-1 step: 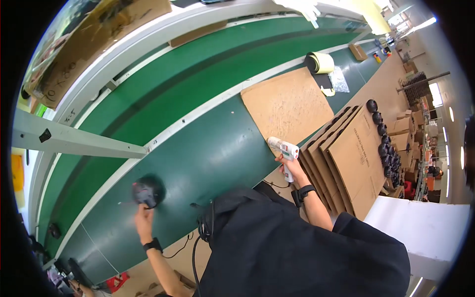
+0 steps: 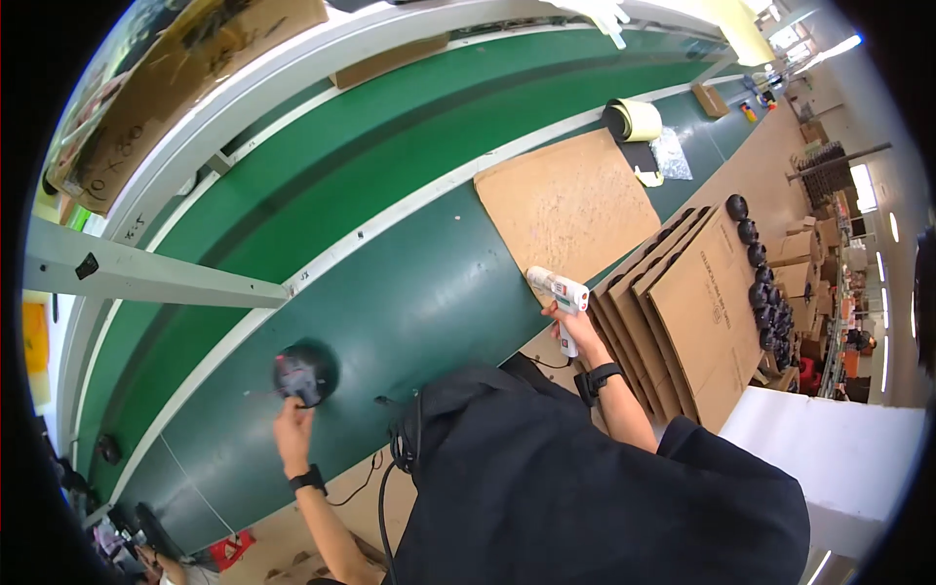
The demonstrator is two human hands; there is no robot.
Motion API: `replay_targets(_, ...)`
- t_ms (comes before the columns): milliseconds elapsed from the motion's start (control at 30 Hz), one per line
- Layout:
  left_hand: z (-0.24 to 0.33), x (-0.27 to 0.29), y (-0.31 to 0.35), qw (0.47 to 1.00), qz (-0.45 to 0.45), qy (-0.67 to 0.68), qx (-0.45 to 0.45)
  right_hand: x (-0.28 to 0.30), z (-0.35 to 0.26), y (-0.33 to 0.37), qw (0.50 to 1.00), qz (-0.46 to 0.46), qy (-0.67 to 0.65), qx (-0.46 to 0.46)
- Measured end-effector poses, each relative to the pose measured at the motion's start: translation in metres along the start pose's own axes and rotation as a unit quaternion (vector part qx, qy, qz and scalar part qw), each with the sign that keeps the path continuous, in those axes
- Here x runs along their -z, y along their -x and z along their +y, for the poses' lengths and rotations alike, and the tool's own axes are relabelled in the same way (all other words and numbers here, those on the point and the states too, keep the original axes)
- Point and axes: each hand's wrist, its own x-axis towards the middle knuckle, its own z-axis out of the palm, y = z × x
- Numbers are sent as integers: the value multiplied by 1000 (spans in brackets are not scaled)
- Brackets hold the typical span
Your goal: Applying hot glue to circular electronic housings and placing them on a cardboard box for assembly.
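My left hand grips the lower edge of a round black part with a greyish middle. The part is over the dark green worktop, slightly blurred; whether it touches the surface I cannot tell. My right hand is wrapped round the handle of a white pistol-shaped tool, with a dark cord at the foot of its grip. The tool's front end points away to the left, by the near corner of a flat cardboard sheet lying on the worktop.
Cardboard sheets stand upright at my right, with several black round parts behind them. A yellow-and-black roll lies beyond the flat sheet. A green conveyor belt runs along the far side. A white post rises at the left.
My left hand and the round black part have shifted a little to the right. My right hand and the white tool stay almost in place.
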Motion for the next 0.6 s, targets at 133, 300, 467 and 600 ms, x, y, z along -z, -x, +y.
replay_targets(133,96,-56,10,997,-32,20,-61,16,0,-8,997,-81,0,3)
replay_targets(300,181,-146,4,986,-93,126,-58,44,-4,-23,985,-169,22,-20)
replay_targets(467,243,-160,1,929,-265,259,-9,57,-7,-40,973,-224,46,-16)
replay_targets(600,271,-133,-18,948,-285,130,-63,63,-2,-47,972,-203,115,33)
